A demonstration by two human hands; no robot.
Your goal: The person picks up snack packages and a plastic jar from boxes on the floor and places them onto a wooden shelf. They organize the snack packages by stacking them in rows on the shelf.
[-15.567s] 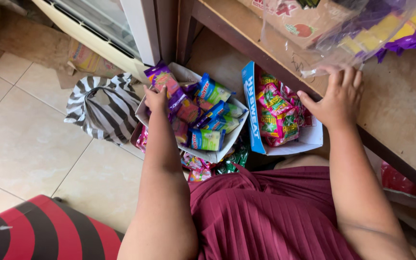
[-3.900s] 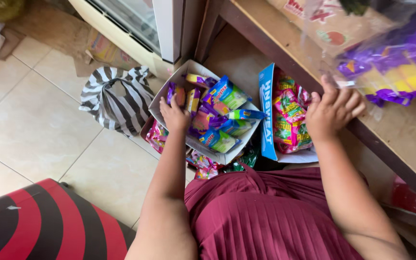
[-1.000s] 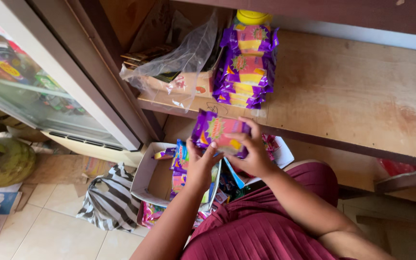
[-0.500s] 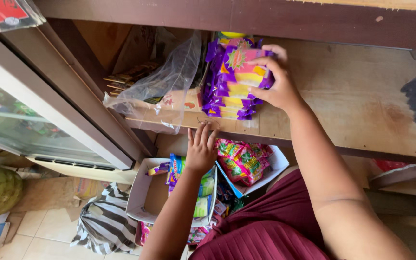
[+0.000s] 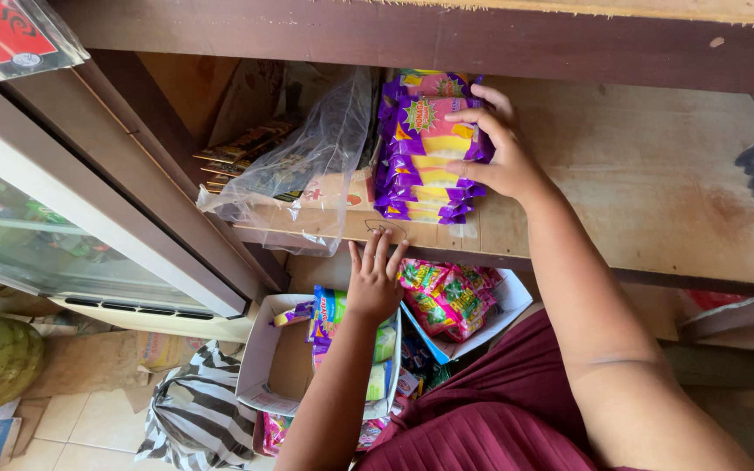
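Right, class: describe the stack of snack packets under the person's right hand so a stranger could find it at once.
Start at the long wooden shelf running across the picture. Near its front edge, left of the bare boards, the right hand rests on a stack of snack packets. Unlike the clear plastic bag beside it, the stack is bright purple with yellow and pink panels.

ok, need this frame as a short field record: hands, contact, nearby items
right hand: resting on stack of purple snack packets, fingers spread over its top
left hand: open, flat, holding nothing, fingertips near the wooden shelf edge
below left hand: open cardboard box of mixed candy
beside stack: clear plastic bag over a box
floor: striped bag
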